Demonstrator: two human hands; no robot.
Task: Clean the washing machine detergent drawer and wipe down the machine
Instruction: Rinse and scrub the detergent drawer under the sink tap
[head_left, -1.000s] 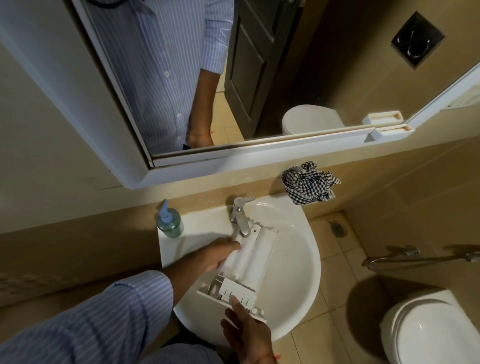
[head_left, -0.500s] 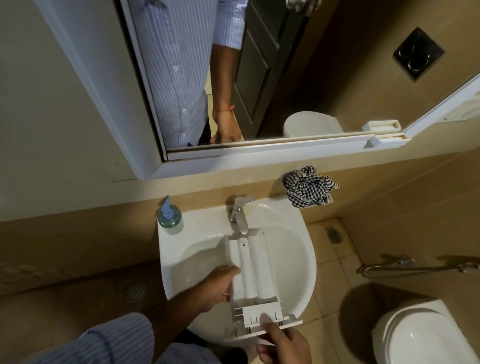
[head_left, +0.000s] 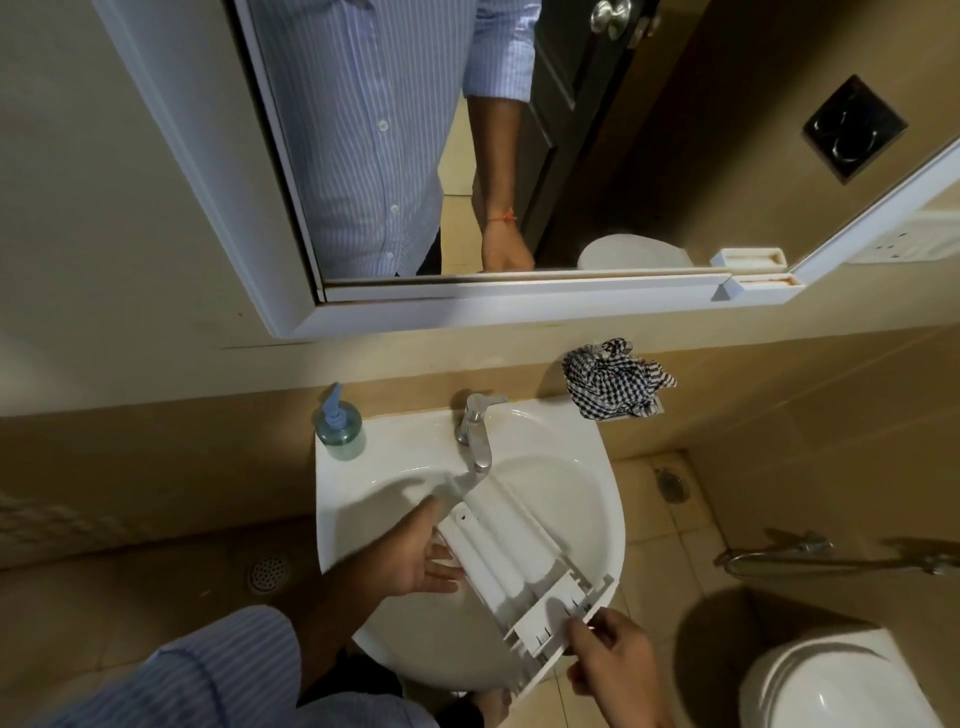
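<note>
The white detergent drawer (head_left: 511, 551) lies underside up, slanting across the white sink (head_left: 592, 457), its far end below the chrome tap (head_left: 475, 434). My right hand (head_left: 613, 660) grips the drawer's front panel at the sink's near right rim. My left hand (head_left: 415, 556) is at the drawer's left side with straight fingers touching its edge. A thin stream of water seems to fall beside the tap spout onto the drawer's far end. The washing machine is out of view.
A blue soap pump bottle (head_left: 340, 428) stands on the sink's back left corner. A black-and-white checked cloth (head_left: 613, 384) sits on a small holder at the back right. A toilet (head_left: 831, 680) is at the lower right, a hose sprayer (head_left: 810, 556) on the wall.
The drawer has swung so its front end now points to the lower right. My left hand has let go of its side and opened its fingers against the edge.
</note>
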